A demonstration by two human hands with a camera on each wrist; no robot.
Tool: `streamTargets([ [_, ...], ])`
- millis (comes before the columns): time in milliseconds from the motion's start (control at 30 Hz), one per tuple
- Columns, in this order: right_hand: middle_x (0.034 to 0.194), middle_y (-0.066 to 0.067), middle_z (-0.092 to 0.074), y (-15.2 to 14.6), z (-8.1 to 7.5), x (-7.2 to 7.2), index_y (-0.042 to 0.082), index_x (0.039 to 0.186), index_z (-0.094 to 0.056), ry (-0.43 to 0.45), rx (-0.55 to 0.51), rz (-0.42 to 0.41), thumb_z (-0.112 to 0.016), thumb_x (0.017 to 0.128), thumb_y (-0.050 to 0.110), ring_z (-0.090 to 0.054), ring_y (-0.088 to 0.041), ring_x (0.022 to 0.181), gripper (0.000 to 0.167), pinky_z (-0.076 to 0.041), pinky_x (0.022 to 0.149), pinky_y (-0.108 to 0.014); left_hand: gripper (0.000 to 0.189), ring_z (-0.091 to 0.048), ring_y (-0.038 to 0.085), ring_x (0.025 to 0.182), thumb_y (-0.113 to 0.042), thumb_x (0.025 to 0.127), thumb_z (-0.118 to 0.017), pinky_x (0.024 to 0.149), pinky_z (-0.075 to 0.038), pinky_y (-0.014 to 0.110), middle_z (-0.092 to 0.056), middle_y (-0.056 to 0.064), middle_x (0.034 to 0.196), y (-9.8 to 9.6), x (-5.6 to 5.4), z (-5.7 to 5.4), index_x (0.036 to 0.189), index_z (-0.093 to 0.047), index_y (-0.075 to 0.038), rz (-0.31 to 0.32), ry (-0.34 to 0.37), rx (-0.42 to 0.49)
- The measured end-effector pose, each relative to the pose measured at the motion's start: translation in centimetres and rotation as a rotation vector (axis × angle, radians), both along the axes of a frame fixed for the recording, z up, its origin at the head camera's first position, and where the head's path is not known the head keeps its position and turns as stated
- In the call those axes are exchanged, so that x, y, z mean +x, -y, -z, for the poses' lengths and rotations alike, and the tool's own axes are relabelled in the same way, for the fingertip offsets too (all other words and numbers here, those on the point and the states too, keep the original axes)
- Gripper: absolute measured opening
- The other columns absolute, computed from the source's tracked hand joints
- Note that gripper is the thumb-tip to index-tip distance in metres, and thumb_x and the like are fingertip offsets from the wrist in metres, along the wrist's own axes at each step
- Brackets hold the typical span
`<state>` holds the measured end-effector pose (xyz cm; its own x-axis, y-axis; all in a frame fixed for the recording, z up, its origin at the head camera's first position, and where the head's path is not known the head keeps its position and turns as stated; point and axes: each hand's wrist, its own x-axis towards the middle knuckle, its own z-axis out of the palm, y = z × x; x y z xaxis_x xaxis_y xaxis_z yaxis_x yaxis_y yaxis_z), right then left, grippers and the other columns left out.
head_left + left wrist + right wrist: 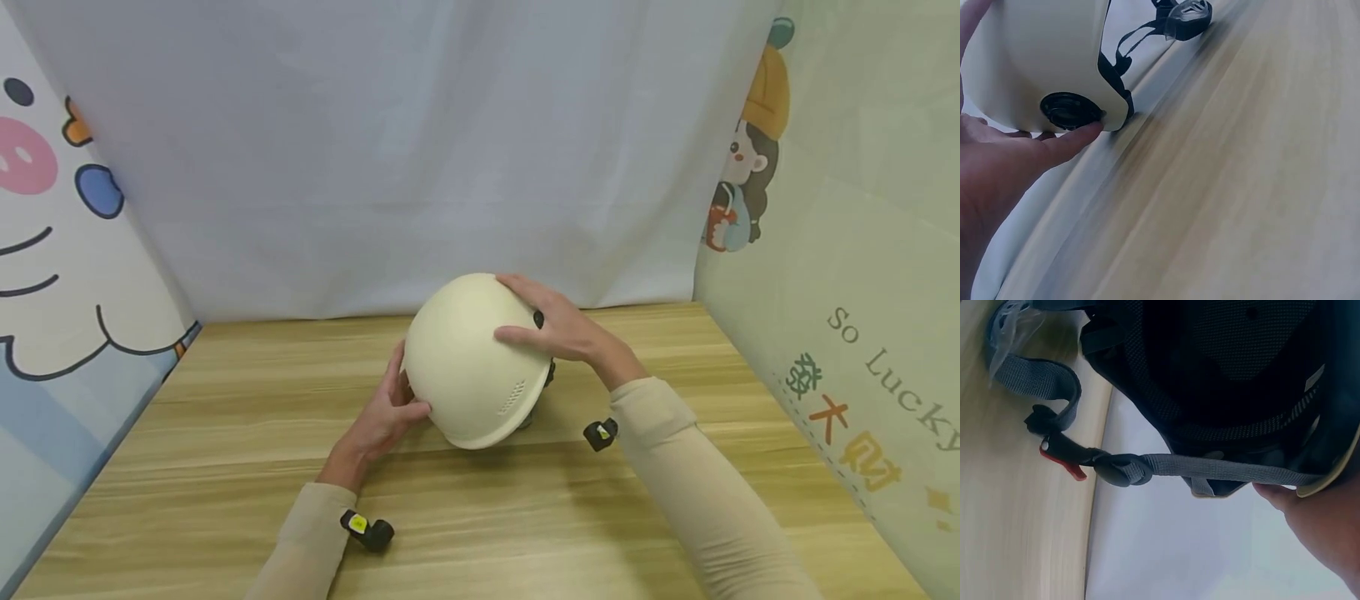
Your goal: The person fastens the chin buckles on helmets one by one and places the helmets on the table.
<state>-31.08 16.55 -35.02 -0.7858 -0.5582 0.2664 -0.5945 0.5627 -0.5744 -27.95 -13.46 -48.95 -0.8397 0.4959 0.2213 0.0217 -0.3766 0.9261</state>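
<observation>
A cream helmet [468, 358] is tilted between both hands over the table, its smooth shell facing up and a row of small vent slots on its right side. At its left side my left hand [378, 417] grips the shell with spread thumb and fingers. My right hand [555, 329] holds the upper right, thumb on the shell and fingers over its far edge. One finger touches the shell beside a black round fitting [1067, 111] in the left wrist view. The right wrist view shows dark inner padding [1235, 356], a grey chin strap [1222, 469] and a buckle with a red tab [1066, 462].
Under the helmet is a wood-grain table [225, 433]. A pale curtain [450, 150] hangs along its back edge. Printed cartoon panels stand at the left [45, 333] and right [825, 208]. Clear plastic [1016, 331] wraps part of the strap.
</observation>
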Motion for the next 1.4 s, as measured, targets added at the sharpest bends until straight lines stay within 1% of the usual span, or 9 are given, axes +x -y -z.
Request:
streamTargets([
  [167, 0.161, -0.005, -0.030, -0.3, -0.2, 0.3, 0.023, 0.160, -0.026, 0.032, 0.006, 0.011, -0.062, 0.089, 0.061, -0.030, -0.027, 0.145, 0.088, -0.028, 0.113, -0.053, 0.115, -0.023, 0.039, 0.142, -0.008, 0.085, -0.080, 0.102, -0.044, 0.035, -0.003, 0.008, 0.166, -0.1, 0.0, 0.0, 0.161, 0.001, -0.036, -0.009, -0.015, -0.015],
  [333, 0.162, -0.005, -0.028, -0.4, -0.6, 0.4, 0.024, 0.160, -0.025, 0.047, 0.038, 0.000, -0.063, 0.090, 0.058, -0.028, -0.027, 0.146, 0.086, -0.027, 0.114, -0.053, 0.116, -0.035, 0.037, 0.135, -0.005, 0.085, -0.080, 0.098, -0.047, 0.036, -0.008, 0.014, 0.165, 0.0, 0.3, -0.1, 0.161, 0.002, -0.036, 0.006, 0.007, 0.006],
  [400, 0.161, -0.007, -0.029, -0.6, -0.7, 0.4, 0.024, 0.160, -0.025, 0.060, 0.048, 0.000, -0.065, 0.089, 0.057, -0.030, -0.028, 0.144, 0.088, -0.030, 0.112, -0.054, 0.116, -0.037, 0.036, 0.134, -0.003, 0.084, -0.080, 0.098, -0.047, 0.036, -0.010, 0.016, 0.164, -0.1, 0.3, -0.2, 0.161, 0.001, -0.036, 0.005, 0.010, 0.005],
  [567, 0.156, -0.015, -0.028, -1.2, -0.5, 0.4, 0.026, 0.160, -0.025, 0.124, 0.033, 0.018, -0.072, 0.083, 0.054, -0.036, -0.033, 0.135, 0.094, -0.040, 0.103, -0.057, 0.116, -0.029, 0.041, 0.139, -0.005, 0.083, -0.082, 0.099, -0.046, 0.036, -0.008, 0.016, 0.164, -0.3, 0.4, -0.5, 0.161, -0.001, -0.036, 0.001, 0.018, -0.022],
  [667, 0.154, -0.016, -0.028, -1.6, -0.2, 0.3, 0.027, 0.160, -0.025, 0.138, 0.018, 0.017, -0.074, 0.082, 0.053, -0.037, -0.034, 0.133, 0.096, -0.041, 0.100, -0.058, 0.117, -0.024, 0.044, 0.142, -0.008, 0.082, -0.083, 0.099, -0.046, 0.036, -0.006, 0.016, 0.165, -0.4, 0.4, -0.5, 0.161, -0.001, -0.036, -0.006, 0.020, -0.046],
  [867, 0.158, -0.012, -0.024, -1.9, 0.2, 0.3, 0.027, 0.160, -0.020, 0.145, 0.030, -0.007, -0.071, 0.084, 0.051, -0.032, -0.033, 0.138, 0.095, -0.036, 0.105, -0.059, 0.117, -0.023, 0.044, 0.145, -0.015, 0.080, -0.086, 0.101, -0.044, 0.038, -0.012, 0.019, 0.163, -0.5, 0.4, -0.3, 0.162, -0.004, -0.031, -0.069, 0.019, -0.112],
  [1033, 0.162, -0.011, -0.018, -1.9, 0.0, 0.6, 0.025, 0.161, -0.013, 0.179, 0.055, -0.016, -0.073, 0.083, 0.052, -0.026, -0.031, 0.143, 0.102, -0.032, 0.109, -0.057, 0.114, -0.025, 0.042, 0.145, -0.010, 0.081, -0.084, 0.105, -0.040, 0.043, -0.016, 0.019, 0.163, -0.7, 0.5, -0.4, 0.162, -0.005, -0.027, -0.109, 0.014, -0.159],
  [1200, 0.162, -0.013, -0.016, -2.1, -0.1, 0.8, 0.023, 0.162, -0.010, 0.202, 0.053, -0.019, -0.078, 0.079, 0.054, -0.027, -0.033, 0.142, 0.112, -0.035, 0.108, -0.056, 0.114, -0.026, 0.041, 0.145, -0.010, 0.080, -0.085, 0.109, -0.033, 0.052, -0.016, 0.017, 0.163, -0.9, 0.8, -0.8, 0.162, -0.007, -0.028, -0.121, 0.005, -0.180],
  [1400, 0.162, -0.014, -0.015, -2.6, 0.5, 0.9, 0.024, 0.162, -0.009, 0.199, 0.046, -0.025, -0.082, 0.076, 0.053, -0.026, -0.033, 0.143, 0.117, -0.034, 0.108, -0.057, 0.114, -0.020, 0.040, 0.147, -0.014, 0.079, -0.087, 0.112, -0.027, 0.058, -0.012, 0.013, 0.165, -1.0, 1.0, -1.2, 0.162, -0.009, -0.029, -0.118, -0.030, -0.203],
])
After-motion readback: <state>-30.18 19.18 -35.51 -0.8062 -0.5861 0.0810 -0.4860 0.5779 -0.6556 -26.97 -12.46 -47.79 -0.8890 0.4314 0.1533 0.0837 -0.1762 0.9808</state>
